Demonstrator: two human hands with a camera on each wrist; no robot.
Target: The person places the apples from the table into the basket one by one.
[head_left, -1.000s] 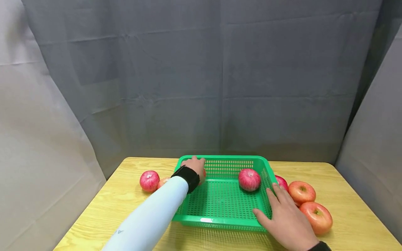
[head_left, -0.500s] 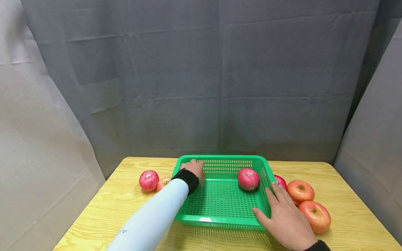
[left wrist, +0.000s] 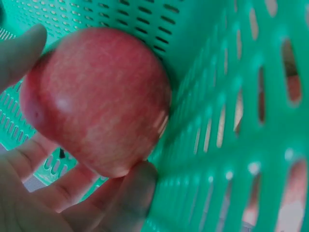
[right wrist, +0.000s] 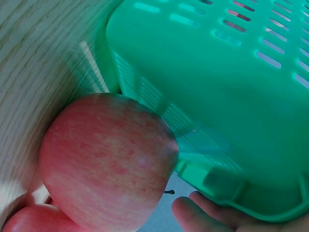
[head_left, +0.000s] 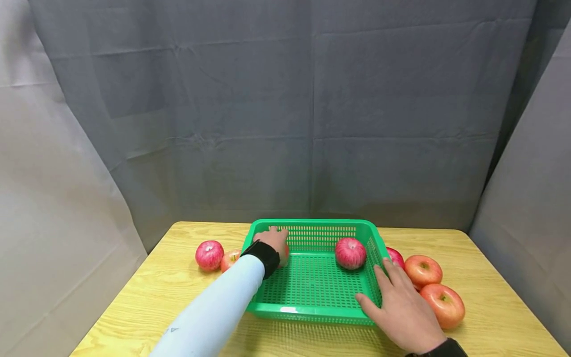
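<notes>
Inside the left end of a green plastic basket (head_left: 312,311), my left hand (head_left: 273,242) holds a red apple (left wrist: 101,101). In the left wrist view the thumb lies at one side of that apple and the fingers curl under the other, close beside the slotted wall. Most of the apple is hidden by the hand in the head view. A darker red, striped apple (head_left: 350,253) sits at the basket's right side. With fingers spread and fairly straight, my right hand (head_left: 403,310) rests at the basket's right rim.
Two apples, one dark red (head_left: 209,255) and one paler (head_left: 230,259), lie left of the basket on the wooden table (head_left: 147,297). On its right are a partly hidden dark red apple (head_left: 395,257) and two orange-red apples, one farther (head_left: 423,270) and one nearer (head_left: 443,305).
My left hand has sunk slightly lower inside the basket with the apple. The right hand keeps its place at the rim, and the whole head view has shifted a little.
</notes>
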